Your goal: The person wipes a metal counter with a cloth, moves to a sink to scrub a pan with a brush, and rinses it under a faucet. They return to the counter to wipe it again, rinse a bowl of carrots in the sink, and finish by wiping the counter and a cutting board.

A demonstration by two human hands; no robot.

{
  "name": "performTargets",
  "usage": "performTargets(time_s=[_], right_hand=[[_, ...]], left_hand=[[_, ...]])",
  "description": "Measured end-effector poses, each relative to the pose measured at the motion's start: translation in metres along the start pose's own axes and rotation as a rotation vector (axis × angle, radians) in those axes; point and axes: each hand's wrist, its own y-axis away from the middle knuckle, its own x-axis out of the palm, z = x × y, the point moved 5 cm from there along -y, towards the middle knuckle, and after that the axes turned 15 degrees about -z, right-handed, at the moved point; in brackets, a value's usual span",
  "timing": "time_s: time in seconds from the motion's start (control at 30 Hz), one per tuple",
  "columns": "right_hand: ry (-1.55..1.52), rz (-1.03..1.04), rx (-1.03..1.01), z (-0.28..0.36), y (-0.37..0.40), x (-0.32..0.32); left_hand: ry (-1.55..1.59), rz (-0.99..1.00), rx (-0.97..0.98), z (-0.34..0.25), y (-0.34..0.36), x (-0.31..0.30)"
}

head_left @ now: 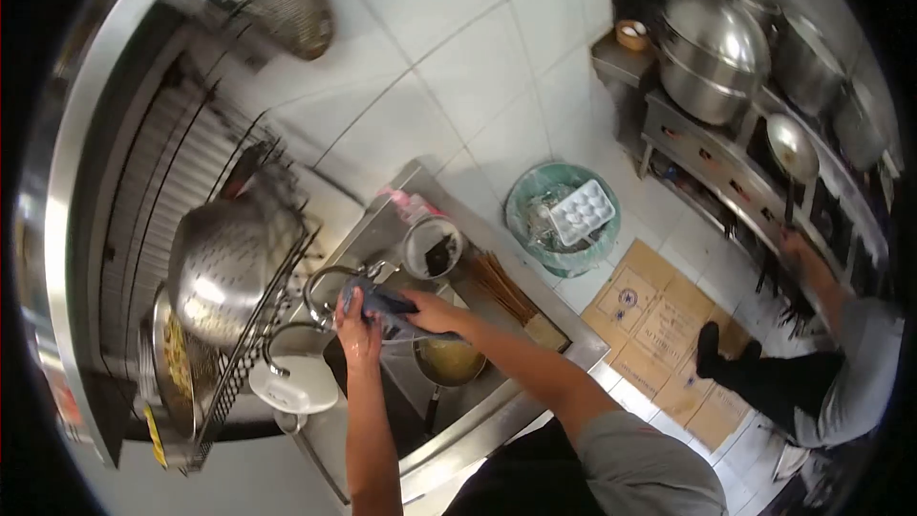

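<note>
Over the steel sink [406,377], both of my hands are on a wet-looking dark blue-grey cloth [387,301]. My left hand [359,333] is closed on its left part, close under the curved faucet [320,291]. My right hand [435,313] grips the right part, which hangs down a little. Below the hands sits a pan [449,361] with yellowish liquid, its dark handle towards me. Behind the cloth stands a round container [433,247] with something dark inside. Brown sticks [501,287] lie to its right.
A rack [253,325] at left holds a perforated steel bowl [220,268]. A green bin [521,229] with an egg tray stands beyond the counter. At right, a person [860,363] holds a ladle or pan by the stove [712,153]. Cardboard [659,325] covers part of the floor.
</note>
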Motion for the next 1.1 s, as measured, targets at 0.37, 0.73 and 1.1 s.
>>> performTargets(time_s=[0.37,0.73,1.1], right_hand=[[0.438,-0.386,-0.033,0.025,-0.106,-0.104],[1.144,0.218,-0.213,-0.048,-0.094,-0.070],[1.127,0.184,0.069,0.103,-0.119,-0.027]], left_hand=[[-0.576,0.379,0.853,0.013,-0.019,0.076],[-1.374,0.528,0.971,0.117,-0.033,0.078],[0.006,0.231,-0.278,0.117,0.001,-0.030]])
